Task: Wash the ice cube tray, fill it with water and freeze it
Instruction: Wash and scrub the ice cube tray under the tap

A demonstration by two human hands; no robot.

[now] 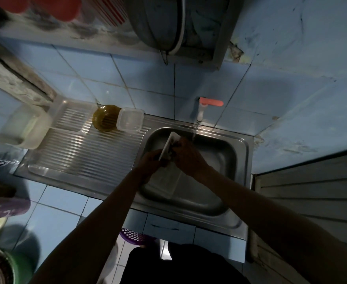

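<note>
You're working over a sink (238,152) of brushed, shiny steel, its draining board (90,154) ribbed and glinting. The ice cube tray (169,145) looks like smooth white plastic. Behind it, the wall tiles (144,78) are glossy blue, the plaster (304,58) above matt and scuffed. You can see a clear, cloudy plastic container (130,119) beside an amber translucent bowl (105,120). The tap (200,111) is pale plastic.

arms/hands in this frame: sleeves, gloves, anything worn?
Both forearms are bare up to the frame edge: no sleeves show. The left hand and right hand wear no gloves. No watch, ring or band is visible, though the dim light hides fine detail. Dark clothing shows at the bottom centre, below the arms.
</note>
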